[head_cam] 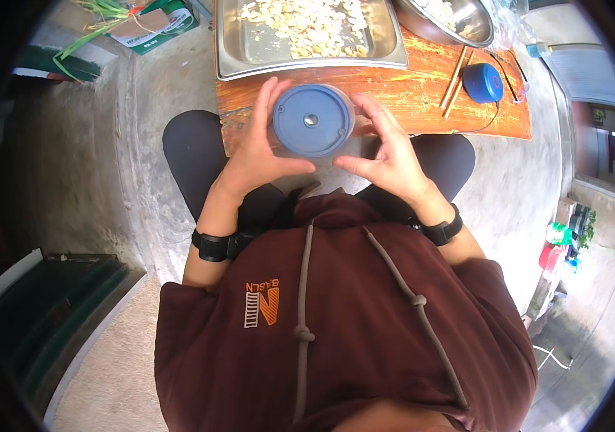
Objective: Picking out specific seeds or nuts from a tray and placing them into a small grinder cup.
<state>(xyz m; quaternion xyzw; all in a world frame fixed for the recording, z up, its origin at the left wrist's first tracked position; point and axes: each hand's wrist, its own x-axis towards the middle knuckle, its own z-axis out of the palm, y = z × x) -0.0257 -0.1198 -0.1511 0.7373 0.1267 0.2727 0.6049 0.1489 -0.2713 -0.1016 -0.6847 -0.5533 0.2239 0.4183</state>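
Between my hands is a small clear round cup with a blue disc lid (312,121), a metal piece at its centre. It is at the front edge of the wooden table, above my lap. My left hand (264,146) curves around the cup's left side, fingers along the wall and thumb at the front. From the right, my right hand (391,146) holds the opposite side, its fingers spread against the clear wall. The cup's contents are hidden by the lid. Beyond it, a steel tray (307,71) holds many pale peeled pieces that look like garlic cloves (313,27).
On the table (421,92) to the right lie two chopsticks (454,83) and a blue round device (483,82) with a thin cable. A steel bowl (469,38) tilts behind them. Green stalks (97,21) and a carton (159,29) are at the far left.
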